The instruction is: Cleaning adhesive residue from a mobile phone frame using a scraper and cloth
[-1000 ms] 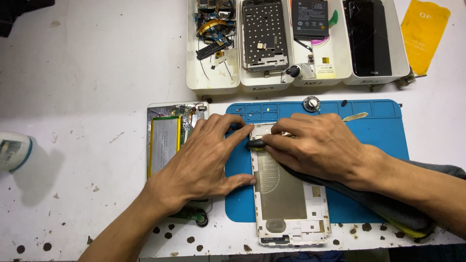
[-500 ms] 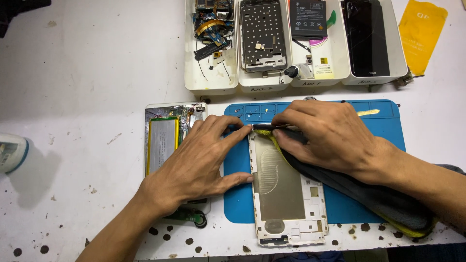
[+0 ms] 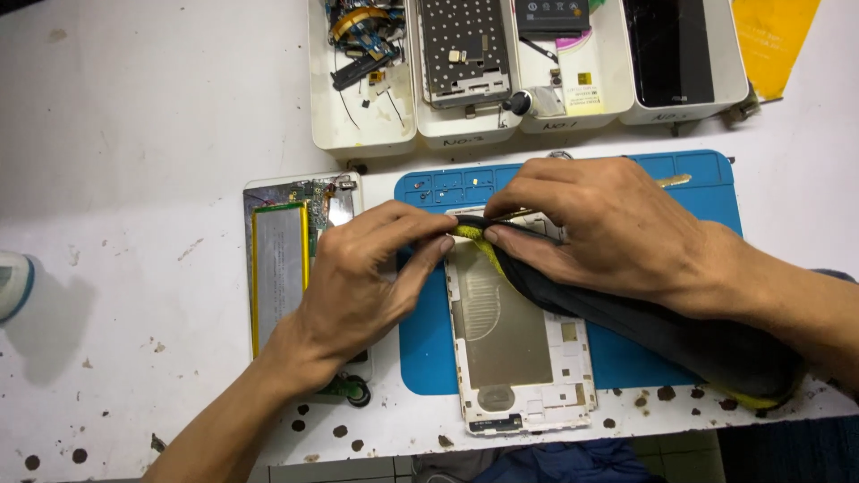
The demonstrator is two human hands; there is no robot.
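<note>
The white phone frame (image 3: 519, 335) is laid lengthwise on the blue mat (image 3: 716, 192), long axis running away from the body. Its far top edge is pinched from both sides by the left hand (image 3: 362, 277) and right hand (image 3: 599, 228), fingertips nearly meeting, a black-and-yellow cloth (image 3: 626, 313) trapped beneath the right.

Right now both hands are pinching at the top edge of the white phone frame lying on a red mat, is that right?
Not quite: the head view shows the mat is blue. Left hand and right hand do pinch at the top edge of the white phone frame.

Bare forearms (image 3: 233, 429), no sleeves
</note>
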